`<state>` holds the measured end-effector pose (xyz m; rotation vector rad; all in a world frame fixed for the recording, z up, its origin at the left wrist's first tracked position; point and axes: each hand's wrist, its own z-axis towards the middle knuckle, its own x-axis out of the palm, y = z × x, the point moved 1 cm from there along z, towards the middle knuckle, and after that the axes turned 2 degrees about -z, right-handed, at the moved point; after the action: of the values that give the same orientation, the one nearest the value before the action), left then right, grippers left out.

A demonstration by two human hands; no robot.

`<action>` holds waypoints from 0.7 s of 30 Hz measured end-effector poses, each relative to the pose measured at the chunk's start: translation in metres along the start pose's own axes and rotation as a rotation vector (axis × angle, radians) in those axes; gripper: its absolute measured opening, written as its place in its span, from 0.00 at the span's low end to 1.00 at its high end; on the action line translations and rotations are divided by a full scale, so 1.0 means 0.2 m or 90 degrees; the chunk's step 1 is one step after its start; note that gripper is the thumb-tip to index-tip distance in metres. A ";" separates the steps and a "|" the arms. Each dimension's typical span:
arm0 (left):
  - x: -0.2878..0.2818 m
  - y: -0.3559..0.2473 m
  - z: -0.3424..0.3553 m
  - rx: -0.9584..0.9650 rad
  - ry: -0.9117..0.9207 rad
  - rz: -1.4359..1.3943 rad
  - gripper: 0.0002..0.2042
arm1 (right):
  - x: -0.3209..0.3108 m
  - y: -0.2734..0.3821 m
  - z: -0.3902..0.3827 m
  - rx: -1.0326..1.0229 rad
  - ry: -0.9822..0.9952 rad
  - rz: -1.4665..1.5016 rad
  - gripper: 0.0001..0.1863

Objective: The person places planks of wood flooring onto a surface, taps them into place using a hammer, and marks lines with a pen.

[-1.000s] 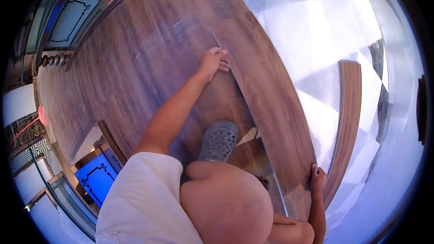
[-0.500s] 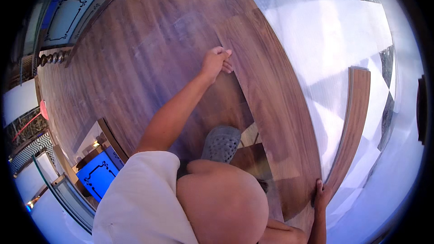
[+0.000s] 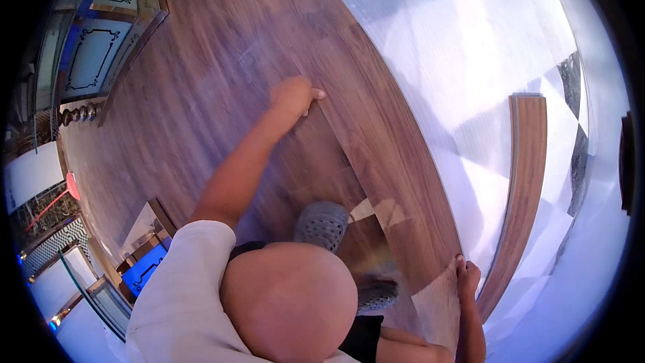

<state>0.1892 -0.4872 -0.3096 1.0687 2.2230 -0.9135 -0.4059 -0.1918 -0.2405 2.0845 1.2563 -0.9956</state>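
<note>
1. Curling its fingers, the left hand meets the inner edge of the long brown plank; whether it grips, I cannot tell.
2. The right hand bends against the plank's outer edge, near its lower end; its grasp is equally unclear.
3. The plank lies between the brown flooring and the white surface.
4. Stacked planks rest on that white surface.
</note>
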 end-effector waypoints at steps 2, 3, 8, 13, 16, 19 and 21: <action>0.03 0.02 0.02 0.014 -0.048 0.055 0.21 | 0.11 -0.04 0.04 -0.008 0.018 0.015 0.37; 0.05 0.04 0.04 0.022 -0.074 0.078 0.20 | 0.13 -0.04 0.08 -0.019 0.024 0.022 0.36; 0.13 0.08 0.07 0.037 -0.165 0.067 0.21 | 0.27 -0.09 0.18 -0.087 0.039 0.050 0.36; 0.14 0.09 0.08 0.007 -0.111 0.033 0.25 | 0.33 -0.17 0.27 -0.119 0.062 0.042 0.39; 0.11 0.09 0.11 0.006 -0.076 0.039 0.24 | 0.29 -0.08 0.26 -0.060 0.062 0.007 0.39; 0.11 0.08 0.13 0.013 -0.054 0.018 0.24 | 0.28 -0.08 0.25 -0.025 0.067 0.102 0.36; 0.08 0.07 0.14 0.015 -0.037 0.056 0.24 | 0.24 -0.04 0.19 -0.105 0.055 0.068 0.32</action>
<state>0.1958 -0.4942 -0.3432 1.1256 2.1058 -0.9229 -0.4116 -0.1906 -0.3010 2.0607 1.2111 -0.7371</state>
